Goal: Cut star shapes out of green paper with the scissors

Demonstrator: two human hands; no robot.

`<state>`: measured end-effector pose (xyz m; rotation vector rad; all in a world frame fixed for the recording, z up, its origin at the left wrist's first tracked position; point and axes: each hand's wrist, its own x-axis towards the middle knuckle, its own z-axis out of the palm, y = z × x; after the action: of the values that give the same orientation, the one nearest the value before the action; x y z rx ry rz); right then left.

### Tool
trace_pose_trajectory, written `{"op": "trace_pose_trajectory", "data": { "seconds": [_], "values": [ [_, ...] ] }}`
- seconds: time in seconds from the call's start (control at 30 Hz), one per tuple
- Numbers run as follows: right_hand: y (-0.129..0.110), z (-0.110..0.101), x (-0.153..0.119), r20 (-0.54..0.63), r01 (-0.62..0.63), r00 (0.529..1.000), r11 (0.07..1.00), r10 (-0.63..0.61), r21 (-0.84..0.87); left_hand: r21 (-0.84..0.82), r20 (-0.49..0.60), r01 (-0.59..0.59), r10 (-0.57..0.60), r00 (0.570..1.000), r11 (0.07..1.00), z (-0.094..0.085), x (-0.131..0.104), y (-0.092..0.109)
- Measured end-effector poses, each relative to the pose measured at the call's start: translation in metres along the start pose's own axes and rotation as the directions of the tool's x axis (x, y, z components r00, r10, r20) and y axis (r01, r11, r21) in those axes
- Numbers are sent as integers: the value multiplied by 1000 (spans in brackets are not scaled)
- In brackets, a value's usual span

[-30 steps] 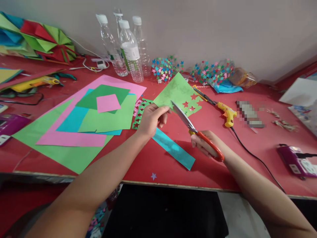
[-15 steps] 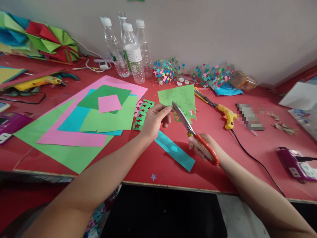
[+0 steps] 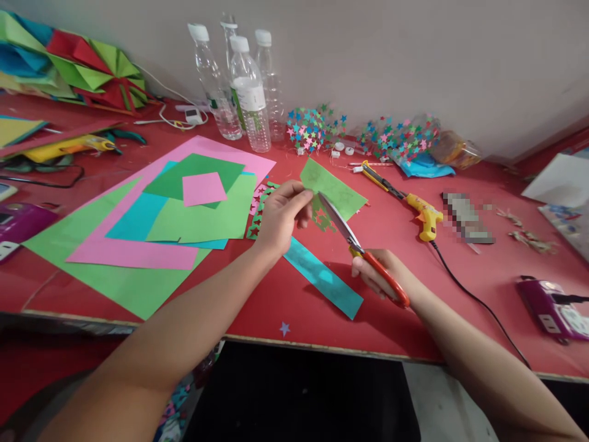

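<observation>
My left hand [image 3: 281, 222] pinches the edge of a light green sheet of paper [image 3: 335, 185], which has star-shaped cutouts near its lower part. Scissors [image 3: 339, 222] with red handles are gripped in my right hand [image 3: 378, 273]. Their blades point up and left, with the tips at the paper beside my left fingertips. Whether the blades are parted is hard to make out. Below both hands a blue paper strip [image 3: 324, 277] lies on the red table. Green star-punched paper [image 3: 254, 224] lies partly hidden behind my left hand.
Coloured sheets [image 3: 133, 264] are stacked at left. Clear plastic bottles [image 3: 251, 98] stand by the wall, beside star-covered balls [image 3: 309, 130]. A yellow glue gun [image 3: 426, 215] with a trailing cord and a purple power strip [image 3: 547, 307] lie right. A small star [image 3: 284, 329] is near the front edge.
The light green sheet has turned clockwise in my left hand, so its corner now points to the right. My right hand and the scissors have barely moved.
</observation>
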<state>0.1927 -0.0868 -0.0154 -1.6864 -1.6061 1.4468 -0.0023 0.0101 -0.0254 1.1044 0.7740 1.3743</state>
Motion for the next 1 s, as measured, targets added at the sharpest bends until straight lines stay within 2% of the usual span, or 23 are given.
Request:
{"op": "trace_pose_trajectory", "data": {
  "seconds": [0.3, 0.53, 1.0],
  "values": [
    [0, -5, -2, 18, 55, 998, 995, -54, -82, 46, 79, -79, 75, 994, 996, -5, 2, 1],
    [4, -8, -1, 38, 48, 998, 997, -46, -63, 120, 133, -32, 16, 991, 992, -5, 2, 3],
    [3, -10, -1, 53, 56, 997, 996, -52, -63, 122, 130, -13, -3, 992, 992, -5, 2, 3]
  ]
}}
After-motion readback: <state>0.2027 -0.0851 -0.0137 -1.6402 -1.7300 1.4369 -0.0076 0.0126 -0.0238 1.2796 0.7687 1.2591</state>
